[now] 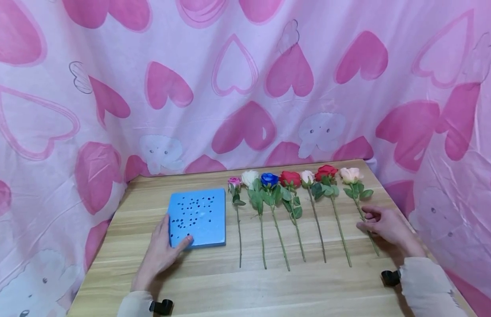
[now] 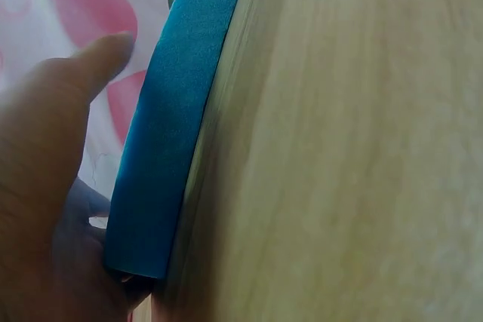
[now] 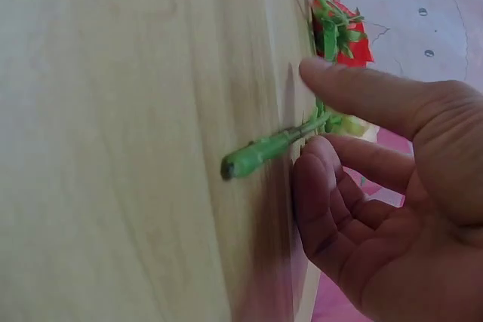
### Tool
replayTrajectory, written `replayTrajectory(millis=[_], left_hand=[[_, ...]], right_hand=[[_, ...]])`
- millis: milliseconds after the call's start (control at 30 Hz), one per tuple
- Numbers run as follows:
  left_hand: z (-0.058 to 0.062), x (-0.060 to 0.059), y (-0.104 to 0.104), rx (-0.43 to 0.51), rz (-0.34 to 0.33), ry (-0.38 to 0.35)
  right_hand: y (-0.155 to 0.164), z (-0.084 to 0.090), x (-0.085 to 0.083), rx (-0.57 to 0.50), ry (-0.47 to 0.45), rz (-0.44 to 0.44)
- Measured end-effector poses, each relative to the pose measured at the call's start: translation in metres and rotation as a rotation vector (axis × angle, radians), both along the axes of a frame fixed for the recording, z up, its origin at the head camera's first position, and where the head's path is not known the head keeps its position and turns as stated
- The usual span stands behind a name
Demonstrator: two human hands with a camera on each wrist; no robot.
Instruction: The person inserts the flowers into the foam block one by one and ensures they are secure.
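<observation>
The landmark here is the blue foam block (image 1: pixel 197 217), lying flat on the wooden table (image 1: pixel 245 286) with its top face full of small holes. The left hand (image 1: pixel 161 253) rests at the block's near left corner, fingers straight and loosely together along the left edge, thumb laid over the near corner of the top face. The left wrist view shows the block's side right against the palm, thumb extended; it is a resting touch, not a curled grip.

To the right of the block runs a row of seven roses, all flat on the table with blooms away from the person. Just beside the block is the small pink rose (image 1: pixel 234 181), then the white rose (image 1: pixel 250 177), the blue rose (image 1: pixel 269 179), a red rose (image 1: pixel 290 178), a pale bud (image 1: pixel 307 176), a second red rose (image 1: pixel 326 172), and farthest from the block the peach rose (image 1: pixel 350 175).

The right hand (image 1: pixel 385 226) sits over the peach rose's stem (image 3: pixel 264 152), well apart from the block. Its fingers are curled loosely, the index finger extended above the stem and the others bent beside it. Whether the fingers actually pinch the stem I cannot tell; they look close around it, touching or nearly so.

Behind the table hangs a pink heart-print cloth (image 1: pixel 245 79).
</observation>
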State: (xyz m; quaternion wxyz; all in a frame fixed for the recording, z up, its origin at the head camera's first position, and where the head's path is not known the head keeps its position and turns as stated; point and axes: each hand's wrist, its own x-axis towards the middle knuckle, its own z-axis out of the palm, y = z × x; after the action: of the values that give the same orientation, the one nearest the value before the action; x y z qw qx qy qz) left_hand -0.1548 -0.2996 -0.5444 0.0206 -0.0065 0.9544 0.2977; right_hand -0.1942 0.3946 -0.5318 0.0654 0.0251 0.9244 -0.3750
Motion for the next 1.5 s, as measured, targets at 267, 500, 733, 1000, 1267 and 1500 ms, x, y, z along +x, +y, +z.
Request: replayTrajectory(millis=[267,500,733,1000,1267,1500], left_hand=[[-0.003,-0.001,0.002,-0.035,0.026,-0.043],[-0.004,0.0,0.001,-0.076,0.025,-0.031],[-0.002,-0.001,0.003,-0.087,0.009,-0.012],[-0.004,0.001,0.002,-0.096,0.012,-0.02],[-0.004,0.001,0.002,-0.082,0.01,-0.017],[-0.004,0.0,0.002,-0.091,0.011,-0.038]], right_hand=[[-0.001,0.0,-0.004,0.051,0.006,0.005],[-0.003,0.002,-0.005,0.042,0.008,0.015],[-0.004,0.003,-0.004,0.043,0.014,0.002],[-0.005,0.003,-0.007,0.052,0.009,-0.007],[-0.005,0.005,-0.006,-0.027,-0.024,-0.014],[-0.006,0.009,-0.008,-0.038,-0.015,-0.021]])
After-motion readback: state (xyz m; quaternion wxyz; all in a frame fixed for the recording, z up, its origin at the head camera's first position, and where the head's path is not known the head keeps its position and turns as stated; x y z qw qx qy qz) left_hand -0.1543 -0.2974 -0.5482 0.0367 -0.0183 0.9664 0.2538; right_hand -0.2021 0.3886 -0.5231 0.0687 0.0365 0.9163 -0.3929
